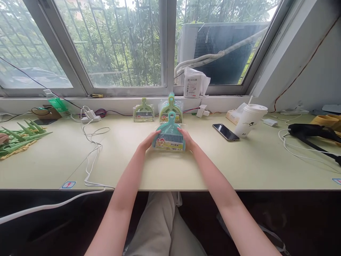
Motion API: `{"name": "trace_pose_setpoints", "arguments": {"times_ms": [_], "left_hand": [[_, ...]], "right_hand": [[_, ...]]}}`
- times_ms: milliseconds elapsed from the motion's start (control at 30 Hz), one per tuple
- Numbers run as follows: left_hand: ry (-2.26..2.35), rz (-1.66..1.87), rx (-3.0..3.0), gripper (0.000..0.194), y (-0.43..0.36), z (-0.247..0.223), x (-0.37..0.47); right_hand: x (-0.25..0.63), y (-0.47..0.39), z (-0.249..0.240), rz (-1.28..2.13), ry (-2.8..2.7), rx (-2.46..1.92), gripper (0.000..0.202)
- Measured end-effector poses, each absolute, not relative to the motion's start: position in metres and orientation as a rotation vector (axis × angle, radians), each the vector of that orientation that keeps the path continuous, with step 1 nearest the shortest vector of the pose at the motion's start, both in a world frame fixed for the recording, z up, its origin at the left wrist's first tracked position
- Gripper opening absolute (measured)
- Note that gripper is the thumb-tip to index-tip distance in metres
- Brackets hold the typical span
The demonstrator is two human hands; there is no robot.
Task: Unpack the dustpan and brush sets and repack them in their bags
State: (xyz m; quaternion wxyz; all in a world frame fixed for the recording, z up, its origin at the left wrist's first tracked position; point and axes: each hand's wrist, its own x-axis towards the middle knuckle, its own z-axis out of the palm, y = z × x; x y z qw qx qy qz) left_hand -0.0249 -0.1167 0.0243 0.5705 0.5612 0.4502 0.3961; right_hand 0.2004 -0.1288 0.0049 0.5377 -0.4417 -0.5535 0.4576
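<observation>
A teal dustpan-and-brush set (170,137) in clear wrap stands upright near the middle of the table, handle up, with a printed label across its lower part. My left hand (149,139) grips its left edge and my right hand (187,138) grips its right edge. Right behind it stands a row of similar wrapped sets (172,106), a green-yellow one in front and a teal handle showing at the back. Another green set (144,113) stands apart, just left of that row.
White cables (92,142) run over the table on the left. A phone (226,132) and a white cup (250,120) with a straw are on the right, near a black strap (309,133). At far left, another person's hand (3,138) touches green woven leaves (20,138).
</observation>
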Motion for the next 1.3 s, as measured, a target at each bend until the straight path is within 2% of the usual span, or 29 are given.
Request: {"name": "trace_pose_setpoints", "arguments": {"times_ms": [100, 200, 300, 367, 500, 600, 767, 933, 1067, 1200, 1300], "left_hand": [[1.113, 0.9, 1.157, 0.035, -0.115, 0.015, -0.023], [1.126, 1.022, 1.09, 0.034, -0.11, 0.009, -0.021], [1.102, 1.157, 1.007, 0.035, -0.101, 0.004, -0.022], [1.132, 1.211, 0.954, 0.034, -0.096, 0.002, -0.025], [1.174, 1.289, 0.879, 0.036, -0.094, 0.003, -0.031], [1.152, 1.348, 0.784, 0.034, -0.096, 0.007, -0.031], [1.102, 1.307, 0.782, 0.033, -0.099, 0.009, -0.025], [0.992, 1.325, 0.877, 0.036, -0.104, 0.012, -0.023], [0.919, 1.097, 1.051, 0.037, -0.111, 0.015, -0.027], [0.831, 0.835, 1.27, 0.044, -0.118, 0.016, -0.031], [0.867, 0.771, 1.342, 0.05, -0.118, 0.016, -0.031]], "right_hand": [[0.201, -0.126, 0.004, 0.953, -1.333, -1.184, 0.045], [0.199, -0.131, 0.006, 0.483, -1.396, -1.328, 0.048], [0.192, -0.14, 0.008, 0.088, -1.615, -1.339, 0.036], [0.185, -0.145, 0.008, 0.002, -1.801, -1.3, 0.026], [0.176, -0.149, 0.005, -0.019, -1.951, -1.248, 0.025], [0.175, -0.143, 0.002, 0.127, -1.907, -1.26, 0.029], [0.175, -0.129, -0.007, 0.89, -1.756, -1.206, 0.038], [0.174, -0.123, -0.012, 1.355, -1.258, -1.103, 0.026], [0.175, -0.12, -0.014, 1.278, -0.995, -1.049, 0.017], [0.187, -0.117, -0.015, 1.071, -0.979, -1.15, 0.03], [0.197, -0.116, -0.013, 1.028, -1.003, -1.156, 0.038]]}}
